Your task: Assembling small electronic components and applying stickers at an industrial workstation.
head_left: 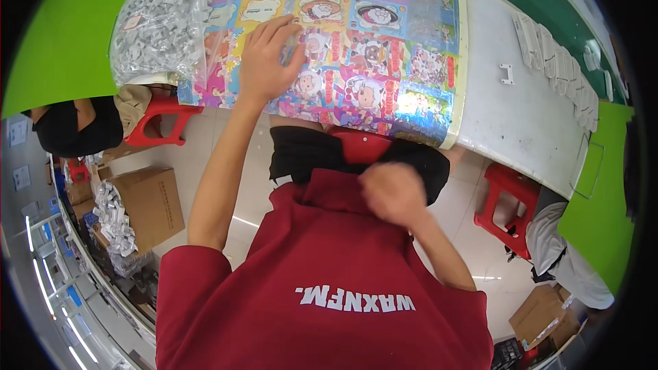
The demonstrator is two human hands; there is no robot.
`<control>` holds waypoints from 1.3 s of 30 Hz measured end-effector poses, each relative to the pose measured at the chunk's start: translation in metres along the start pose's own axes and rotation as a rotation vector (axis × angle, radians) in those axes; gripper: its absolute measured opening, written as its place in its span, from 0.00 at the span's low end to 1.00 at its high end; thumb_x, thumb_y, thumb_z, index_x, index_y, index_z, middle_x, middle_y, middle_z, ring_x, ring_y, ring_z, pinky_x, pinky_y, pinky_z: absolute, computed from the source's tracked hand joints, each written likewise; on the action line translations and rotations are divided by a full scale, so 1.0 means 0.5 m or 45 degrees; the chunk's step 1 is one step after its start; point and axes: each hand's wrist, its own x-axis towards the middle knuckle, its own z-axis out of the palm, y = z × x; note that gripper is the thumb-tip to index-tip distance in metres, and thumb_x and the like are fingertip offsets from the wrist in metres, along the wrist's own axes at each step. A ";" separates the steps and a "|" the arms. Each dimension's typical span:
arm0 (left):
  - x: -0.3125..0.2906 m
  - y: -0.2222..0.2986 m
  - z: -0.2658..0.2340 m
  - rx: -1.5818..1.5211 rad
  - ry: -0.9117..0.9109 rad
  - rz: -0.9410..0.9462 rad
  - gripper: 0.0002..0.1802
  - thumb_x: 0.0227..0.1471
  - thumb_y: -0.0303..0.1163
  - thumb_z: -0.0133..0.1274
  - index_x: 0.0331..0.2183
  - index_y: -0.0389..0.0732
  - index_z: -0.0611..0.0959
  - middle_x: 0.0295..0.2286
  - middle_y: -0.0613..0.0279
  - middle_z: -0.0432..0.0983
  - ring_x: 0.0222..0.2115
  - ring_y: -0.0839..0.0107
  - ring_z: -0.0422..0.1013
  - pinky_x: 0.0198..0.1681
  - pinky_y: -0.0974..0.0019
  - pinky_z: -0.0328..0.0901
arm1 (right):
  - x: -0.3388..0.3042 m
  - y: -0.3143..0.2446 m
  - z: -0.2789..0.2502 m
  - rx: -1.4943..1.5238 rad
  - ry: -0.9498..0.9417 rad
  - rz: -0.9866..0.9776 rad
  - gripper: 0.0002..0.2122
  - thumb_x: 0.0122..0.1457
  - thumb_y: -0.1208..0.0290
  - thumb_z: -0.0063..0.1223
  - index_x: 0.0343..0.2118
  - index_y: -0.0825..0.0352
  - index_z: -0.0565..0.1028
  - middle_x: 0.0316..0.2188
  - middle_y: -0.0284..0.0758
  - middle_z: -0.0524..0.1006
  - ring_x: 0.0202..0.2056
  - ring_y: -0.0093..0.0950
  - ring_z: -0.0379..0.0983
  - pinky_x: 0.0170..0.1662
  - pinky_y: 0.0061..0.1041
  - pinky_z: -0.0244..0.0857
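Note:
My left hand [271, 58] is open, fingers spread, lying on a large sheet of colourful cartoon prints [380, 10]. Square pictures fill its far part; shiny, larger ones run along the near edge. Above my lap, in front of my dark red shirt [315, 247], my right hand [394, 192] looks curled closed. Motion blurs it, and whatever may be in its fingers is hidden. Left of the sheet, close to my left hand, a clear plastic bag [161, 27] bulges with many small whitish pieces.
One small white plastic piece [506, 74] lies on the white tabletop [507, 123], right of the sheet. Rows of white plastic parts [555, 62] stand farther right. Green panels [62, 41] flank the table. Red stools [507, 205], cardboard boxes [147, 205] and parts of other people are at the sides.

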 end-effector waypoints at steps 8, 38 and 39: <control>-0.004 -0.005 -0.011 0.020 0.005 -0.015 0.16 0.48 0.33 0.61 0.42 0.43 0.84 0.49 0.59 0.78 0.51 0.57 0.72 0.55 0.56 0.63 | -0.234 0.303 -0.280 -1.752 0.154 0.776 0.12 0.57 0.69 0.53 0.40 0.71 0.77 0.39 0.49 0.79 0.45 0.48 0.76 0.49 0.44 0.69; -0.015 -0.015 0.001 -0.137 0.073 -0.082 0.15 0.48 0.34 0.61 0.39 0.41 0.84 0.48 0.55 0.78 0.53 0.56 0.70 0.56 0.53 0.63 | 0.028 0.268 0.267 -0.512 -0.435 0.466 0.21 0.61 0.54 0.57 0.52 0.63 0.76 0.54 0.48 0.74 0.57 0.50 0.67 0.61 0.47 0.60; -0.017 -0.016 -0.005 -0.121 0.071 -0.087 0.15 0.48 0.34 0.61 0.39 0.41 0.84 0.48 0.55 0.78 0.53 0.56 0.70 0.56 0.53 0.63 | 0.037 0.267 0.273 -0.440 -0.516 0.497 0.22 0.62 0.54 0.55 0.53 0.62 0.75 0.54 0.48 0.73 0.56 0.50 0.68 0.61 0.47 0.60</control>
